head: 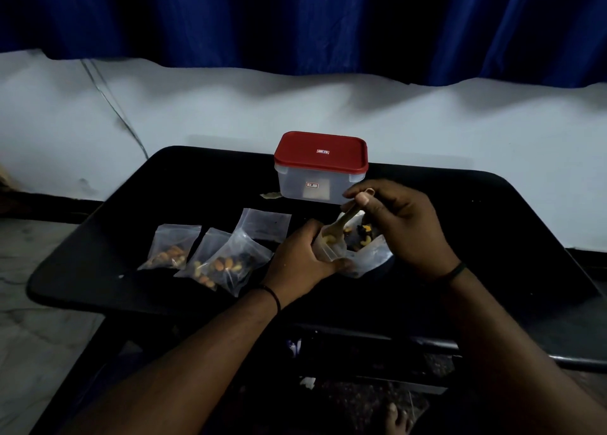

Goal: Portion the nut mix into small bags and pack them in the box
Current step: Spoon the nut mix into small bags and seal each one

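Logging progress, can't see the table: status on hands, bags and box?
Left hand holds small bag open; right hand spoon in it. Filled bags lie left. Box lid on.

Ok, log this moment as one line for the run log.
left hand: holds small clear plastic bag | right hand: spooning nuts with pale spoon | red-lidded clear plastic box: closed | filled bags: on table

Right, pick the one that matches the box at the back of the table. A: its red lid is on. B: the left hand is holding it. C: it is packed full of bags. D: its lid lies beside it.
A: the box stands with its red lid seated on top, while the left hand grips a small bag and the filled bags lie on the table.
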`<action>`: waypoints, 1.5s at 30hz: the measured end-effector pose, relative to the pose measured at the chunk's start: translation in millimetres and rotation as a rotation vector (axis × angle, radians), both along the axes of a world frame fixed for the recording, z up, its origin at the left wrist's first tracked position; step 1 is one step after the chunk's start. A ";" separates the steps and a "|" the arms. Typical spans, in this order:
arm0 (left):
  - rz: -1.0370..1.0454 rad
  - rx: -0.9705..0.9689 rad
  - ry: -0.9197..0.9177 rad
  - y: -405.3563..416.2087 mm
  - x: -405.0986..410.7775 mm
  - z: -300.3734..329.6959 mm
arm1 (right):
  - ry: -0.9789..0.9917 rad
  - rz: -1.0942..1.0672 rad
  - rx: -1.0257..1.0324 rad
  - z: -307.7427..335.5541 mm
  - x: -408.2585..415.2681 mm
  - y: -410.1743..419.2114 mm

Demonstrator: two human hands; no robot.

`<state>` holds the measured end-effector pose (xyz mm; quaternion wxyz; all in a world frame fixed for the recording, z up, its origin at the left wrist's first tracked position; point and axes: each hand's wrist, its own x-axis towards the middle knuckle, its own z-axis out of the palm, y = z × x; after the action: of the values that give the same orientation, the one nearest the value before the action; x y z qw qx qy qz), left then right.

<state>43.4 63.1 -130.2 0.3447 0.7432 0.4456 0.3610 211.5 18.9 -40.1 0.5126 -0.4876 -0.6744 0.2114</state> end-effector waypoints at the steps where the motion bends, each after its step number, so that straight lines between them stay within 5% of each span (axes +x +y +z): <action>1: 0.001 0.001 -0.004 0.3 -0.2 -0.4 | 0.010 0.006 0.014 1.2 0.6 -1.2; 7: 0.002 -0.010 0.002 1.1 -0.4 -1.6 | 0.170 -0.039 0.049 7.4 5.5 -6.3; 13: 0.014 -0.021 -0.003 0.9 -0.9 -0.7 | 0.087 0.007 0.031 6.1 1.2 -6.0; 19: -0.009 -0.002 0.046 -1.1 -1.6 0.2 | 0.295 -0.357 0.166 -3.2 19.9 -0.1; 25: 0.004 0.028 0.110 -1.2 -2.6 -1.7 | 0.153 -0.633 -0.006 -38.7 39.9 12.9; 36: 0.001 0.060 0.110 -0.4 -2.6 -1.6 | 0.472 -0.575 -0.372 -54.7 33.0 35.6; 45: 0.001 0.034 0.073 -0.2 -1.5 -1.7 | 0.660 -0.685 -0.411 -41.7 50.8 27.1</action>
<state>41.9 62.8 -131.9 0.3153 0.7615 0.4519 0.3413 262.3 46.0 -81.7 0.6315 -0.6784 -0.2232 0.3020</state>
